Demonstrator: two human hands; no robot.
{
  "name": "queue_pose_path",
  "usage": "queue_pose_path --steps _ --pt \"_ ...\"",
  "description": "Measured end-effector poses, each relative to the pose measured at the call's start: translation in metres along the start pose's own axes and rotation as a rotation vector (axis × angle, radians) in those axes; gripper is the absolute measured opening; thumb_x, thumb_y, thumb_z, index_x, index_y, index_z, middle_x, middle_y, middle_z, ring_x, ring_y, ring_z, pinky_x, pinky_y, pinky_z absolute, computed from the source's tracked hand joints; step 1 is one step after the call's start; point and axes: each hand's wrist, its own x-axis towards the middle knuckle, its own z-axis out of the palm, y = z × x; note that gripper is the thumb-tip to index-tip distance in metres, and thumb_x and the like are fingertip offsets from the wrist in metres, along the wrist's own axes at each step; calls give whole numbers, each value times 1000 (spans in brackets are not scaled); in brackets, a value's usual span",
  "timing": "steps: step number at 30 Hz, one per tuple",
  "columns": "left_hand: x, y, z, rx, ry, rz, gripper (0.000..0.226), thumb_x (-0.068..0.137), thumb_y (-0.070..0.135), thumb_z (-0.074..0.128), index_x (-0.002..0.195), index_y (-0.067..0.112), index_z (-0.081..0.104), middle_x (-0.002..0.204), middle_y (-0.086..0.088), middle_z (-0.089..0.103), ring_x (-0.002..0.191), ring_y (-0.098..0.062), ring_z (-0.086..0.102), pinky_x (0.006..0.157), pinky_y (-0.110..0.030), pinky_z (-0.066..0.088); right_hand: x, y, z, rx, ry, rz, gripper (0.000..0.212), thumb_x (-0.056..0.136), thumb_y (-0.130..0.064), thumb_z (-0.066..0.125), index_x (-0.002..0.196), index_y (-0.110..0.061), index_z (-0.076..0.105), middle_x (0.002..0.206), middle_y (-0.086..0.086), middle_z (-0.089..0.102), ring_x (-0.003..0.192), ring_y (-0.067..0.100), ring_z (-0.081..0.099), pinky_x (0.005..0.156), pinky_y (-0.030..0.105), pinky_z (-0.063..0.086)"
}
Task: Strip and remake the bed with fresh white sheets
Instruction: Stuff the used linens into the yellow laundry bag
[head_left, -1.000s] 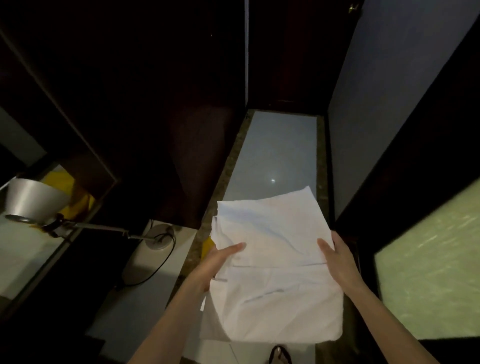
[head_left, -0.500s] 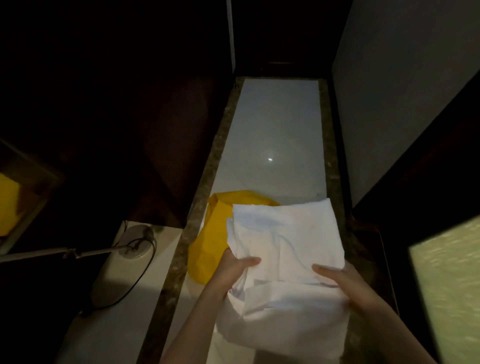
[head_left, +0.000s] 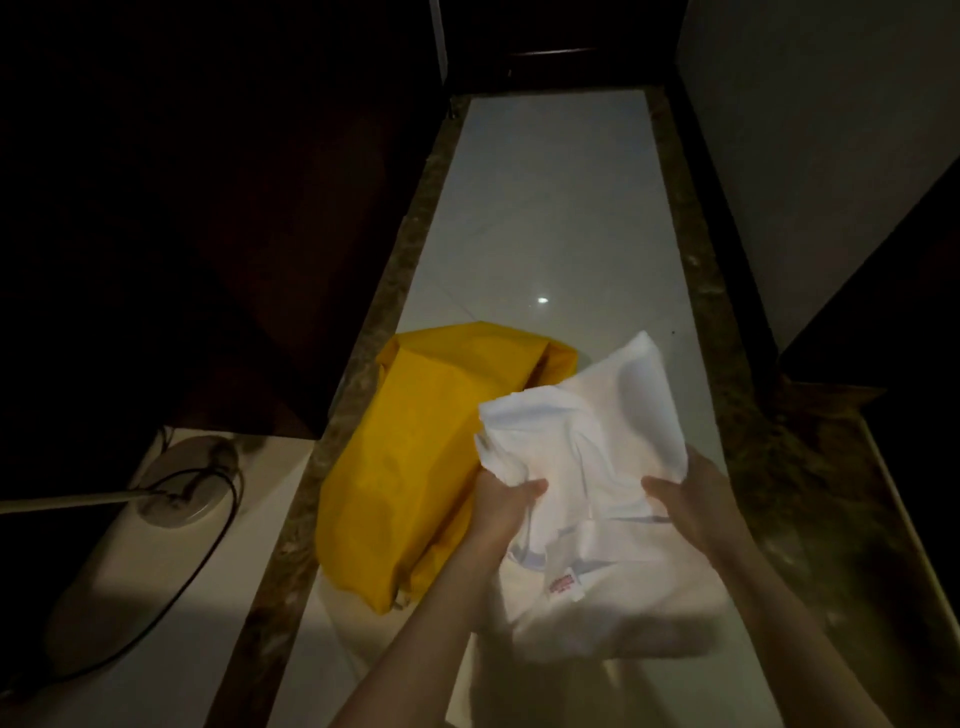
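We held the folded white sheet (head_left: 587, 467) over the floor (head_left: 550, 218), just right of the yellow bag (head_left: 426, 467): left hand (head_left: 501, 501) and right hand (head_left: 691, 499) each gripped an edge. Risk: loose folds could slip and drag on the floor.

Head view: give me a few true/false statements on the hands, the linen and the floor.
1. Both hands grip the folded white sheet. True: left hand, right hand.
2. The yellow cloth lies right of the sheet. False: it lies to its left, on the floor.
3. A small label with red print shows on the sheet. True.
4. The lamp base sits on the tiled floor. False: it sits on a pale side surface.
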Motion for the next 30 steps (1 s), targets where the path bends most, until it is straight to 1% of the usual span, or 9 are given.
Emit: queue_pose_path --steps 3,7,11,15,19,22,24,28,30 --pt "22 -23 10 37 -25 19 49 77 -6 73 120 4 52 113 -6 58 110 -22 57 82 -25 44 21 12 18 -110 14 -39 42 89 -10 64 129 -4 52 118 19 62 93 29 58 87 40 47" --pt "38 -35 20 84 -33 -26 55 82 1 71 131 2 47 127 -12 58 117 -29 56 93 -33 48 36 12 33 -206 36 -61 46 90 -12 61 134 -9 49 123 17 60 109 35 58 96 45 45" --pt "34 -37 20 57 -46 -12 49 85 4 67 130 6 47 122 -10 59 114 -28 58 86 -29 48 28 8 43 -231 7 -64 49 91 -29 62 132 -10 44 123 16 59 109 36 58 93 44 46" --pt "23 -25 30 -211 -267 -118 27 94 25 51 114 12 63 103 -10 70 101 -29 66 85 -34 53 16 -2 55 -191 -121 -68 84 71 -63 71 126 -9 37 118 10 52 111 34 56 90 41 45" --pt "30 -24 31 -295 -413 -172 76 72 70 61 130 21 57 119 -2 66 104 -15 65 92 -29 51 13 -2 68 -283 -204 -85 111 64 -58 79 141 -2 23 135 15 39 122 31 47 96 42 44" --pt "38 -19 24 -236 -532 -198 55 90 64 43 125 23 55 117 -1 65 104 -10 62 90 -23 50 12 0 75 -388 -188 -104 116 61 -56 82 141 -2 17 133 14 35 121 28 46 92 37 43" --pt "45 -23 19 -153 -593 -174 69 83 70 50 130 19 55 127 -4 62 116 -17 59 104 -34 44 10 2 80 -435 -136 -107 115 60 -59 81 139 -3 19 129 13 38 117 28 49 88 36 44" --pt "45 -23 16 33 -706 -168 54 84 68 48 95 18 63 85 4 63 61 -1 60 53 -12 44 20 11 79 -359 -42 -65 82 70 -49 79 122 -6 33 120 15 51 108 35 57 83 40 46" --pt "42 -23 18 123 -748 -175 49 88 60 49 109 18 64 98 5 65 72 -3 60 61 -14 45 28 17 72 -342 -27 -64 60 78 -38 75 110 -10 33 116 16 56 103 36 59 77 36 43"
